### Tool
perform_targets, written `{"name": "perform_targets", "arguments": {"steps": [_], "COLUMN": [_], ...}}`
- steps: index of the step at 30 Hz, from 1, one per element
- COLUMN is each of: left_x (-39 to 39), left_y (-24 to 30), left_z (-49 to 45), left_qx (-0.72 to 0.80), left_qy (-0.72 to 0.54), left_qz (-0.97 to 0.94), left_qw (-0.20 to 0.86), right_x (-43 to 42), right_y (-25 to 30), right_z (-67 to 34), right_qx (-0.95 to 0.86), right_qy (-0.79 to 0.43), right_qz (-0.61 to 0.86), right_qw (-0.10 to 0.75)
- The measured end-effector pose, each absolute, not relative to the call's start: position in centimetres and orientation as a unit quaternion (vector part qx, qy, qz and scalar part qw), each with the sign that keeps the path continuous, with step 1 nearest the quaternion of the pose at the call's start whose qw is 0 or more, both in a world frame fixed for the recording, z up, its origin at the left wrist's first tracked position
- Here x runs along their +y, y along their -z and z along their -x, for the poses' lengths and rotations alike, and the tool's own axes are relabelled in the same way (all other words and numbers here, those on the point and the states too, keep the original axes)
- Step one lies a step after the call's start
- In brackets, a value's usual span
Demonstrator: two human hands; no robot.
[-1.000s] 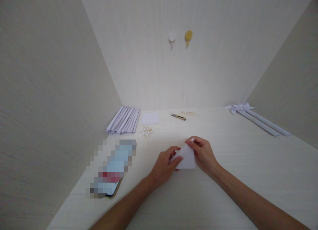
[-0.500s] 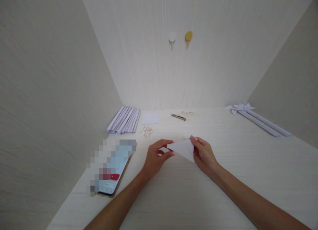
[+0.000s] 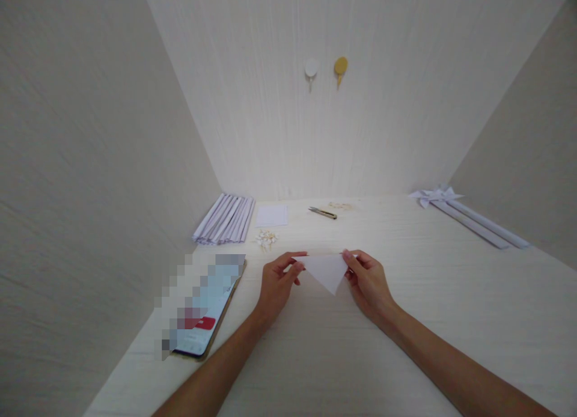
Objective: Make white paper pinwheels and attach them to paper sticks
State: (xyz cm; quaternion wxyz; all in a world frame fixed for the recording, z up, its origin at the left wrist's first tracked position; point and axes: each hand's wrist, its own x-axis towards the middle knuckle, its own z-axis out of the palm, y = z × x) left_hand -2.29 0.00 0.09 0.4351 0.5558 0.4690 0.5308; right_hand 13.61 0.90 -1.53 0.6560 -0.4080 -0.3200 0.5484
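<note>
A white paper folded into a triangle (image 3: 325,270) hangs point-down between my two hands, a little above the pale wooden table (image 3: 406,321). My left hand (image 3: 276,283) pinches its left corner between thumb and fingers. My right hand (image 3: 368,282) pinches the right corner. Both forearms reach in from the bottom edge.
A phone (image 3: 202,312) with a lit screen lies at the left. Behind it are a stack of folded paper strips (image 3: 225,219), a small white sheet (image 3: 271,215), a heap of tiny pale bits (image 3: 265,239) and a utility knife (image 3: 323,212). A paper pinwheel on long sticks (image 3: 455,208) lies far right.
The folded paper was pressed flat on the table; both hands have lifted and turned it so its long edge is up and its point faces down.
</note>
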Motion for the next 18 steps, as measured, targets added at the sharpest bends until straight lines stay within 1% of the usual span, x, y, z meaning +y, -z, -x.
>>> {"name": "perform_targets", "arguments": {"steps": [9,18], "left_x": [0.5,0.6], "left_y": [0.6,0.9], "left_z": [2.5,2.1], "left_qx": [0.467,0.458], "left_qy": [-0.555,-0.583], "left_qz": [-0.520,-0.463], "left_qw": [0.451,0.487], "right_x": [0.8,0.3], "right_y": [1.5,1.5], "right_z": [-13.5,-13.0], "right_qx": [-0.317,-0.347], "right_qy": [-0.557,-0.636], "right_qz": [0.413,0.353], "right_qw": [0.647,0.592]}}
